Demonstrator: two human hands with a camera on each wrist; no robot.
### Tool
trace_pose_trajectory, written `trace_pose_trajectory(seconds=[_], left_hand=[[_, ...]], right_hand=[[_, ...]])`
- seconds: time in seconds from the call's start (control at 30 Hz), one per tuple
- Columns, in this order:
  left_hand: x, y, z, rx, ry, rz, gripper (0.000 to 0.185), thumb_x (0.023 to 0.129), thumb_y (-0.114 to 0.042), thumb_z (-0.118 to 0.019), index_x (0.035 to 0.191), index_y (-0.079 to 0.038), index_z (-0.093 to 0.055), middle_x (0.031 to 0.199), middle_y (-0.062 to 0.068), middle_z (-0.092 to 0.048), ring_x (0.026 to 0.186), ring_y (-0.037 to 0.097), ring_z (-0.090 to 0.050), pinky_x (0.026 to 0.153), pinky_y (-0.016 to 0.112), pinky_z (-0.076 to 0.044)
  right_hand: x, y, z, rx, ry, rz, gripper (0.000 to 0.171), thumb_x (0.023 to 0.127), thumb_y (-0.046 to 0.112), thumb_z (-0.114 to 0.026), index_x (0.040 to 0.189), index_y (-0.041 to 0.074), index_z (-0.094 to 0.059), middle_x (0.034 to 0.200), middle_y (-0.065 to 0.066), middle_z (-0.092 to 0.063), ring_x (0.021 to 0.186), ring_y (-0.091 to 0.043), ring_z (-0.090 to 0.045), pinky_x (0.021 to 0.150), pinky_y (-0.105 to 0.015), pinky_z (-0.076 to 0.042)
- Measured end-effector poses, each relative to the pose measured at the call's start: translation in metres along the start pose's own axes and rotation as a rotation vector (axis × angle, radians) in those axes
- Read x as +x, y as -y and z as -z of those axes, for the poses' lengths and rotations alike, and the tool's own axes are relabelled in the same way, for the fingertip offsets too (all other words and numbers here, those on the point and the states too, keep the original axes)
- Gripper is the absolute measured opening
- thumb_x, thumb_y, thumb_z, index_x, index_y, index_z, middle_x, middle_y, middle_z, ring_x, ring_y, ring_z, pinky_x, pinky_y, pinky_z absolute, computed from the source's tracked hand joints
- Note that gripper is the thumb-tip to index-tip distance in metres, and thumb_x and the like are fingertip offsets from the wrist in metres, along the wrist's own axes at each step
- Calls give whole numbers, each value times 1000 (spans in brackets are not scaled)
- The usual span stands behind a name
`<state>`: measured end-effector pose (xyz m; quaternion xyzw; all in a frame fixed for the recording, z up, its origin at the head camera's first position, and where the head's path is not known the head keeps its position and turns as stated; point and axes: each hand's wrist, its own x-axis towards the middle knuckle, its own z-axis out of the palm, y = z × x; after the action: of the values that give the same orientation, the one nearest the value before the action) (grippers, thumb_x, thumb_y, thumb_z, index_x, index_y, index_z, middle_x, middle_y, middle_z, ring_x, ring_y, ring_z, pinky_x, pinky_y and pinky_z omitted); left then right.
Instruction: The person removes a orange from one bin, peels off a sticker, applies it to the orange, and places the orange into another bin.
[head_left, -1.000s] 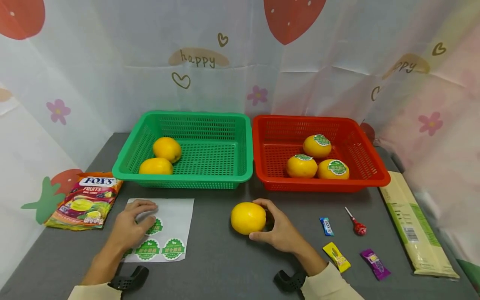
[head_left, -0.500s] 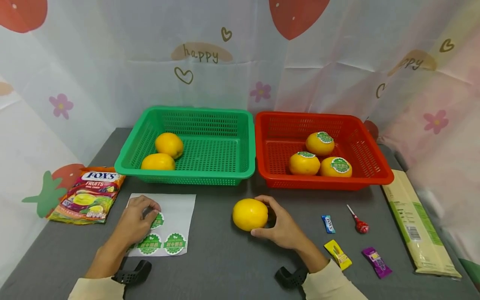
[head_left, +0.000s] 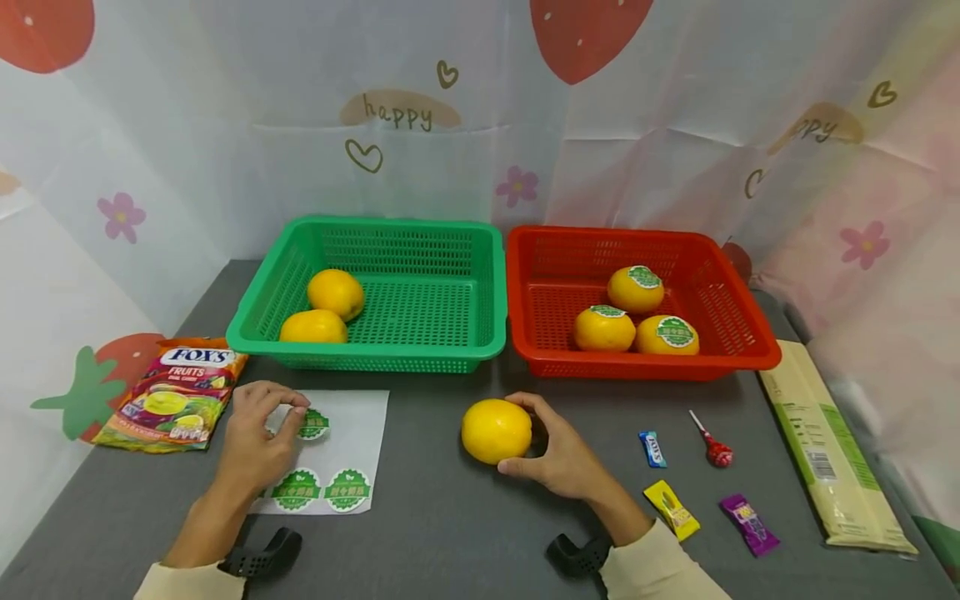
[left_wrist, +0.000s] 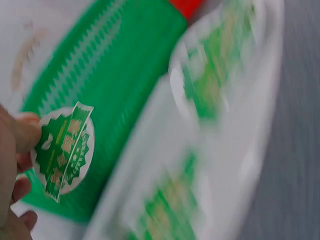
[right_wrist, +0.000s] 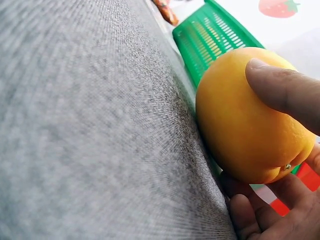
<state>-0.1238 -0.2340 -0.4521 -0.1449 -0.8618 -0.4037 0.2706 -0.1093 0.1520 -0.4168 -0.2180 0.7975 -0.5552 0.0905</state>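
**Head view: sticker lifted, fruit steadied — entry for one labelling step**

Item 1. Left hand [head_left: 251,446]: grip closed to a fingertip pinch on one round green scalloped sticker [head_left: 312,424], peeled up above the white backing sheet [head_left: 360,417]. The left wrist view shows the same sticker [left_wrist: 64,150] held by one edge, most of its face free.

Item 2. Right hand [head_left: 564,454]: fingers curled round the plain round yellow fruit [head_left: 496,430], which sits on the grey bench [head_left: 450,533] just in front of the two baskets.

Item 3. Green plastic basket [head_left: 375,225]: two unlabelled yellow fruits. Red plastic basket [head_left: 645,237]: three labelled ones.

Handling note, as judgement: keep the pinch at the sticker's rim so the adhesive face stays off the fingers; hold the fruit still, its bare top turned up; lay the sticker from one edge and smooth across, since curved peel invites creases. Bag of sweets [head_left: 168,400] at left is not involved.
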Motion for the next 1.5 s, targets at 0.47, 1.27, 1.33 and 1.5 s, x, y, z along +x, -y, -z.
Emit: trace_pose_trajectory(seconds=[0.47, 1.27, 1.33, 1.5], left_hand=[[45, -106, -32, -308, 288, -22, 7, 91, -2, -66, 92, -7, -71, 90, 2, -64, 95, 14, -51, 83, 30, -42], [57, -140, -131, -446, 557, 18, 9, 90, -1, -64, 94, -2, -72, 95, 1, -66, 91, 20, -57, 82, 50, -48], [56, -138, -134, -442, 544, 23, 8, 90, -1, -65, 94, -2, -72, 94, 1, -66, 90, 20, -58, 82, 49, -48], [51, -132, -141, -457, 510, 28, 8, 89, 0, -65, 94, -2, -71, 93, 2, -64, 88, 20, -59, 81, 45, -50]], right_hand=[[-4, -5, -3, 13, 3, -10, 73, 77, 3, -81, 138, -2, -41, 130, -12, -50, 103, -26, -52, 92, -47, -42], [-2, -1, 2, -35, 20, 0, 74, 78, 4, -80, 140, 6, -41, 126, -8, -52, 102, -21, -54, 92, -41, -44], [-1, 0, 2, -41, 19, -4, 74, 78, 4, -80, 140, 6, -41, 127, -8, -52, 103, -21, -54, 93, -41, -44], [-1, 0, 2, -48, 18, -11, 73, 78, 6, -80, 140, 6, -41, 126, -8, -53, 103, -20, -54, 94, -41, -43]])
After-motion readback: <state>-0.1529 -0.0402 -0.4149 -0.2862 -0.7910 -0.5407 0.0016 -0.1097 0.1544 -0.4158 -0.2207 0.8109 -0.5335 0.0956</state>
